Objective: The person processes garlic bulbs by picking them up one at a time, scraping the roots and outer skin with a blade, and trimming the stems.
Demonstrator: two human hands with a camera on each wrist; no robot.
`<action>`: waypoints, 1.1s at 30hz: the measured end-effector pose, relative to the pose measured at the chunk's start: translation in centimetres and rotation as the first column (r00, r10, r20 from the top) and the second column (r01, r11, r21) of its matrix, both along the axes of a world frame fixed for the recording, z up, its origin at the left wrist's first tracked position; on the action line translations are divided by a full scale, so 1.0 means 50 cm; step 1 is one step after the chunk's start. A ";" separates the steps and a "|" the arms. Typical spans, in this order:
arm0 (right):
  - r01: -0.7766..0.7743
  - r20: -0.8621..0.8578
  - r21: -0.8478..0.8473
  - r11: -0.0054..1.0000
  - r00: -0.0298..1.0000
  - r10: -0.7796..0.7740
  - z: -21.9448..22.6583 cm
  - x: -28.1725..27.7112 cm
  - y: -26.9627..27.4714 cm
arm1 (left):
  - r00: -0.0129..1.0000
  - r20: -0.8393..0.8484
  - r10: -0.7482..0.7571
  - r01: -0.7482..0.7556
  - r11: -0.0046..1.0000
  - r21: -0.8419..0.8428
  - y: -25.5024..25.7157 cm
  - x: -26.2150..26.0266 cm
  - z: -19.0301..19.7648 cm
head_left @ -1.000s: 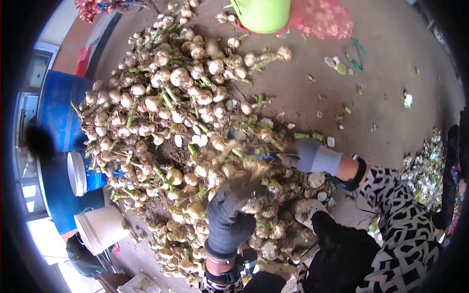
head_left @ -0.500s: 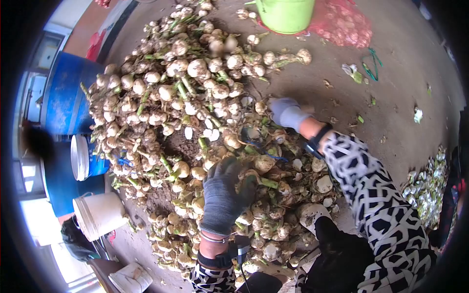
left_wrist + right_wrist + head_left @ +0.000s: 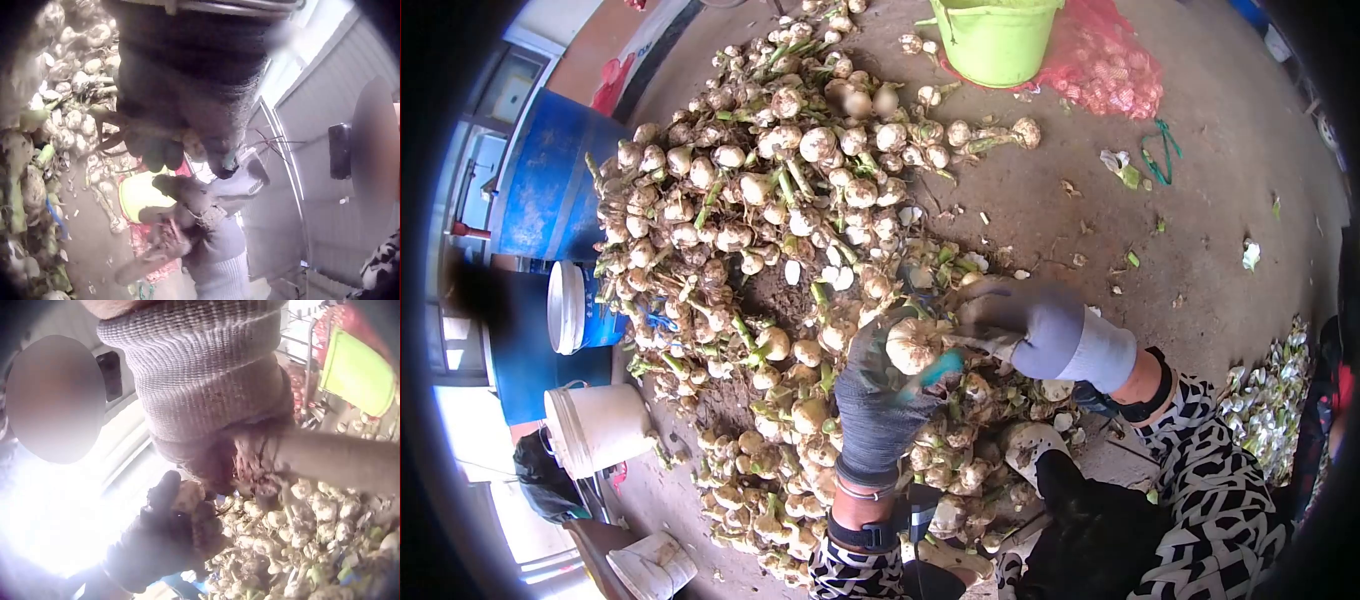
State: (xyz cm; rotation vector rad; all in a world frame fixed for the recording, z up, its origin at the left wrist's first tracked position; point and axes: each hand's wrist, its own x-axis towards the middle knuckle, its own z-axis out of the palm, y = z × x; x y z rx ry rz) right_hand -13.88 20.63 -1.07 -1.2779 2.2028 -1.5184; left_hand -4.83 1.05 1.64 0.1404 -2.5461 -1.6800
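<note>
In the head view my left hand (image 3: 868,415), in a dark grey glove with green at the fingertips, holds a garlic bulb (image 3: 913,345) up over the pile. My right hand (image 3: 1050,330), in a pale-cuffed glove, is right beside that bulb. It grips a tool by a thick wooden handle (image 3: 337,459), seen in the right wrist view; the tool's working end is blurred and partly hidden by the hands. Under both hands spreads a large heap of garlic (image 3: 730,235), dirty bulbs with stalks and roots.
Blue barrels (image 3: 550,180) and a white bucket (image 3: 600,428) stand left of the heap. Beyond it are a lime-green bucket (image 3: 992,45) and a red net bag (image 3: 1110,65) of bulbs. Cut scraps (image 3: 1270,410) are piled at the right. The person's shoe (image 3: 1035,445) is close to the heap.
The right hand reached out over the floor beyond the heap half a second ago and is now back beside the left. The left hand has lifted off the heap with a garlic bulb.
</note>
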 end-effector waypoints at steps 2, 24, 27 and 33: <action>0.176 -0.234 0.286 0.942 0.966 -0.110 0.047 0.014 -0.003 | 0.997 0.081 0.018 -0.046 0.932 0.358 0.007 0.004 -0.004; 0.201 0.341 -0.152 0.968 0.930 -0.139 -0.075 0.050 -0.024 | 0.967 -0.048 -0.252 0.234 0.944 -0.233 0.007 -0.003 -0.010; 0.190 0.249 -0.189 0.964 0.958 -0.140 -0.034 0.055 -0.002 | 0.972 -0.045 -0.233 0.203 0.914 -0.351 -0.002 0.001 0.015; 0.296 0.279 -0.101 0.950 0.925 -0.258 -0.022 0.056 0.009 | 0.999 0.033 -0.039 0.040 0.999 -0.009 0.016 0.020 0.001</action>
